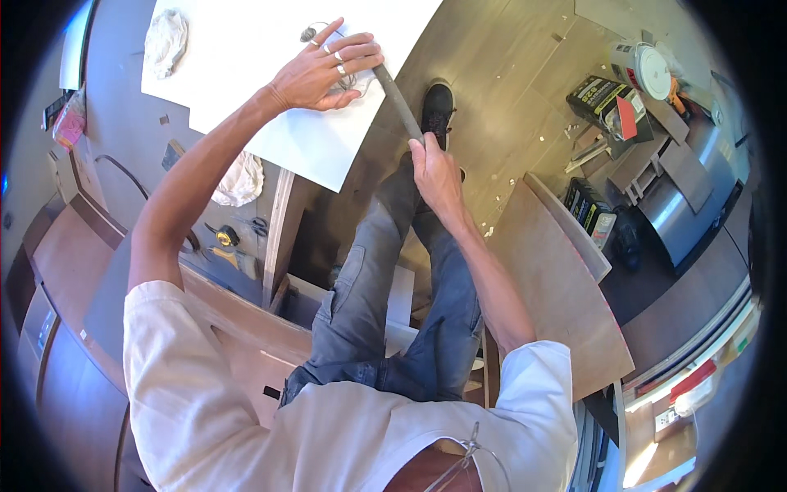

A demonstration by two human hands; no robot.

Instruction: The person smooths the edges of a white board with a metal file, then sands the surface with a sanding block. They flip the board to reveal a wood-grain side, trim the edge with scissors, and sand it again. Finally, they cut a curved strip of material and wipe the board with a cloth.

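Observation:
A straight grey rod (pixel 399 102) slants over the edge of the white board (pixel 311 160). My right hand (pixel 436 174) is closed round its near end, with the thumb lying along it. My left hand (pixel 321 72) is above the board, palm down, fingers stretched and spread, with silvery rings on several of them. Its fingertips meet the rod's far end; whether they press on it I cannot tell. Thin wire (pixel 351 83) shows in loops beside the left palm. A small dark wire ball (pixel 308 34) lies just beyond that hand.
White crumpled cloths (pixel 166 43) (pixel 238 180) lie on and beside the board. A yellow tape measure (pixel 225 235) is at the left. A curved wooden panel (pixel 553 287) stands right of my legs. Boxes (pixel 602 102) and a white bucket (pixel 648 70) are at the far right.

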